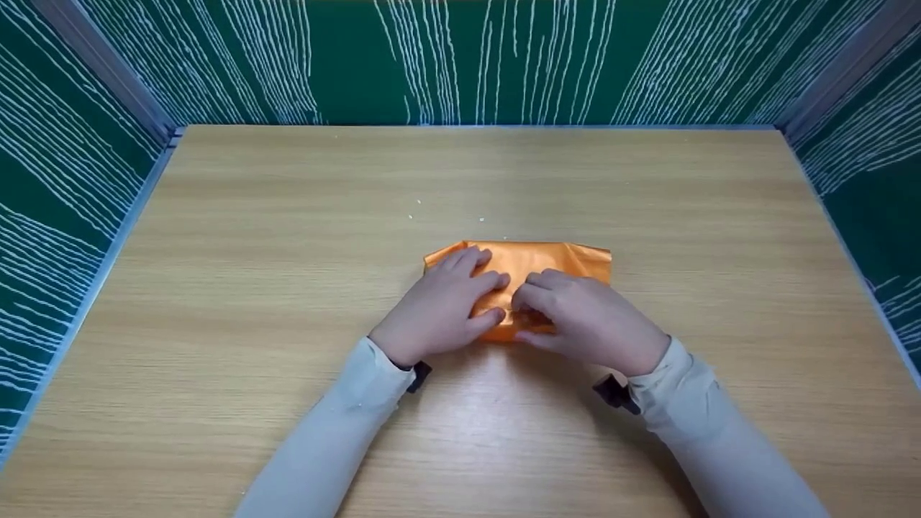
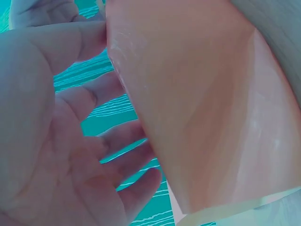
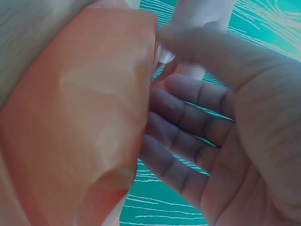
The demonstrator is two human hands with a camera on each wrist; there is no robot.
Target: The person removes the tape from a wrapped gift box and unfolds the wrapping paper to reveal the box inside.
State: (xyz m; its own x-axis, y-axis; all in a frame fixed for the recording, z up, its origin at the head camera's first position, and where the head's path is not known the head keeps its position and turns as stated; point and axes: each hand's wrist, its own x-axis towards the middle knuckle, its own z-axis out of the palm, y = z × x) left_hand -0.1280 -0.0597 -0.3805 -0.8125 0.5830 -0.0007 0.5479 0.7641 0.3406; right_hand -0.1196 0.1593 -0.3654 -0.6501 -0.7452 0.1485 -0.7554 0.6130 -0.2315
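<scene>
A flat package in shiny orange wrapping paper lies on the table, its left and right ends flaring at the far corners. My left hand rests on its left part with fingers spread and thumb toward the near edge. Over the right part, my right hand has curled fingers on the paper and its thumb at the near edge, gripping the paper there. The two hands nearly meet at the middle. In the left wrist view the orange paper stands beside the fingers; creases show on the paper in the right wrist view.
The wooden table extends around the package. Tiny white scraps lie beyond it. Green panels with white streaks close off the back and both sides.
</scene>
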